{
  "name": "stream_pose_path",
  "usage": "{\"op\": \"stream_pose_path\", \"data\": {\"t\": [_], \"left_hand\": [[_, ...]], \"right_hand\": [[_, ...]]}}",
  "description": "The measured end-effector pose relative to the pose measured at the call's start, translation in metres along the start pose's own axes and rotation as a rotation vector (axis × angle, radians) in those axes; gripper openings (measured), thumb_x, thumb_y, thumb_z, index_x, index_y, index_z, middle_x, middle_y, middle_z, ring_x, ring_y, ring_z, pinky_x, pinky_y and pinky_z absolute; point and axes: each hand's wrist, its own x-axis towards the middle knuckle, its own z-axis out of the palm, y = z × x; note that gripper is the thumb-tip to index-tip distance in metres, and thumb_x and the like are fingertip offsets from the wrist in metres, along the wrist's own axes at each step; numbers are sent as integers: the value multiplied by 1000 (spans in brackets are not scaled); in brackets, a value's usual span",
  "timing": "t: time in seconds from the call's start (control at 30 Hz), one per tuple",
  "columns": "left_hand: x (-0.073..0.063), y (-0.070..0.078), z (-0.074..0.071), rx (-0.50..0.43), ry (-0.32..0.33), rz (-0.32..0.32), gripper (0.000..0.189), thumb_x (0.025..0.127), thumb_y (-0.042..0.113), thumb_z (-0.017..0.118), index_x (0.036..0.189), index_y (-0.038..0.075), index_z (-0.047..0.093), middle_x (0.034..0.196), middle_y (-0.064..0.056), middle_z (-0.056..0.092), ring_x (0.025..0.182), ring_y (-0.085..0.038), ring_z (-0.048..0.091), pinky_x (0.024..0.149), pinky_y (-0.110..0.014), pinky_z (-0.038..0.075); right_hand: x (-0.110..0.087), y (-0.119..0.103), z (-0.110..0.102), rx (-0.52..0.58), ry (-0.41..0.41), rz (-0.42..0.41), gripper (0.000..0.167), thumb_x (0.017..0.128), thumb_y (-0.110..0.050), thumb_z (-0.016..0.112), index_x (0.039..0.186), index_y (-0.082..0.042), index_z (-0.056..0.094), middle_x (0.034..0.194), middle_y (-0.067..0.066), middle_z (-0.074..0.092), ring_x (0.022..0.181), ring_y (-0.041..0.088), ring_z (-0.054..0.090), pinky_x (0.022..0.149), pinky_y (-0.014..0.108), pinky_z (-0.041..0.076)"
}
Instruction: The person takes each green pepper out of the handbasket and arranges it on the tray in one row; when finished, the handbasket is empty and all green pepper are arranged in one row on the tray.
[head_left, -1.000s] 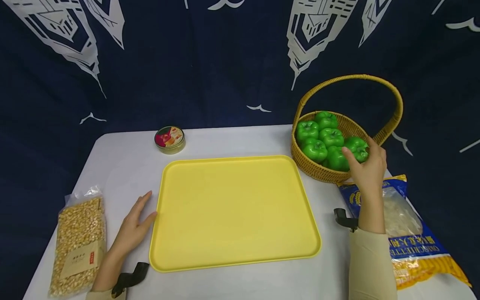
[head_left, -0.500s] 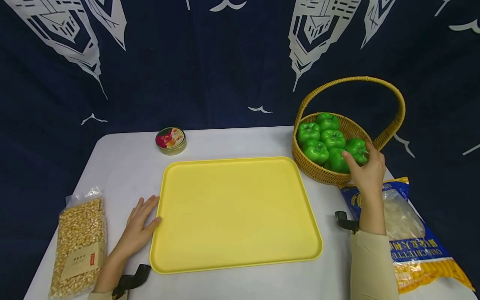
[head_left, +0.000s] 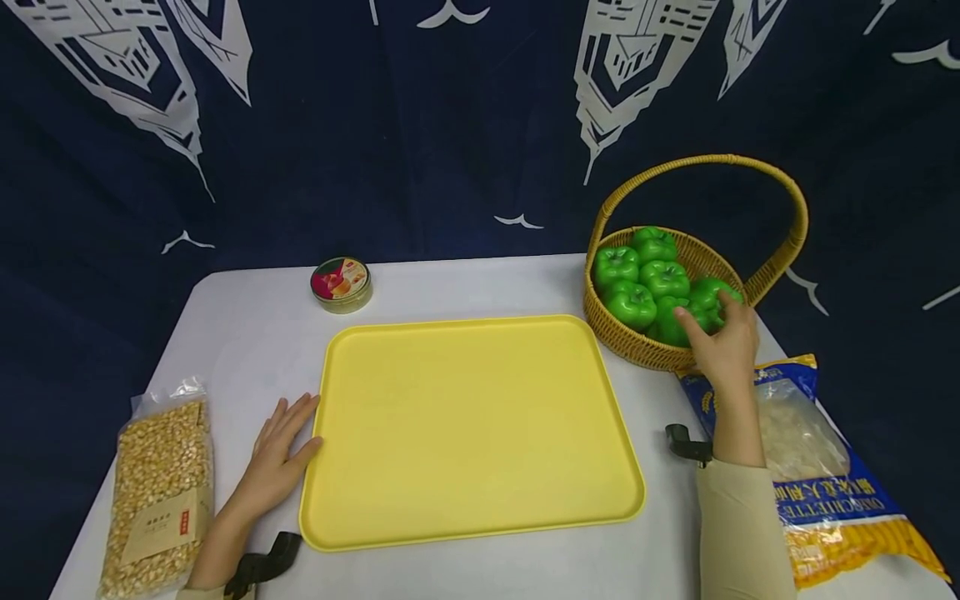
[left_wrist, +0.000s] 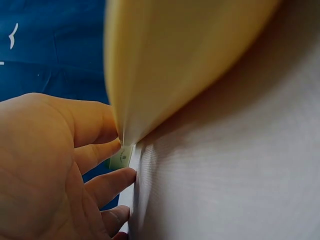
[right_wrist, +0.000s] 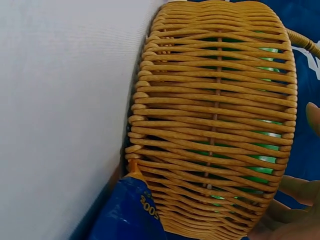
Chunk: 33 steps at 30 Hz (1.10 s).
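Observation:
My left hand (head_left: 273, 471) lies along the left rim of the yellow tray (head_left: 472, 425), fingers extended and thumb touching the rim. The left wrist view shows the hand's loosely spread fingers (left_wrist: 112, 185) right at the tray's edge. My right hand (head_left: 727, 346) reaches over the near right rim of the wicker basket (head_left: 637, 346). Its thumb and fingers curl around a green bell pepper (head_left: 707, 293) among several others. In the right wrist view the basket's woven side (right_wrist: 210, 110) hides most of the peppers; fingers (right_wrist: 295, 192) show beyond its rim.
A bag of corn kernels (head_left: 161, 475) lies left of my left hand. The round tin (head_left: 341, 285) stands behind the tray. Beside my right forearm is a blue and yellow pasta bag (head_left: 832, 492), its top end against the basket. The basket's tall handle (head_left: 708, 160) arches over the peppers.
My left hand has moved slightly right, onto the tray's rim, with its fingers spreading. My right hand has shifted a little left and nearer, its fingers moving over the pepper.

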Motion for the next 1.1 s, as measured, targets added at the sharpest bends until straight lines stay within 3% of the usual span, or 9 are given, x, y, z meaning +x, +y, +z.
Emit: {"op": "stream_pose_path", "data": {"t": [0.47,0.77,1.1], "left_hand": [[-2,4,-1,7,8,17,56,97,13,58,148,3,38,155,-31,27,147,-52,3,112,-72,-3],[-2,4,0,14,12,18,55,97,12,58,148,3,39,154,-31,27,147,-52,4,112,-71,-2],[-2,4,0,15,19,25,55,97,12,58,147,2,39,154,-31,28,147,-52,4,113,-70,-2]], "right_hand": [[0,6,8,-49,-24,18,83,94,-42,60,154,1,23,152,31,27,139,52,26,113,65,24],[1,8,16,-132,-2,-18,85,92,-40,65,148,11,26,148,35,32,138,50,29,115,59,22],[0,7,20,-188,-13,-12,86,91,-45,64,147,11,29,147,35,33,138,50,28,113,63,21]]}}
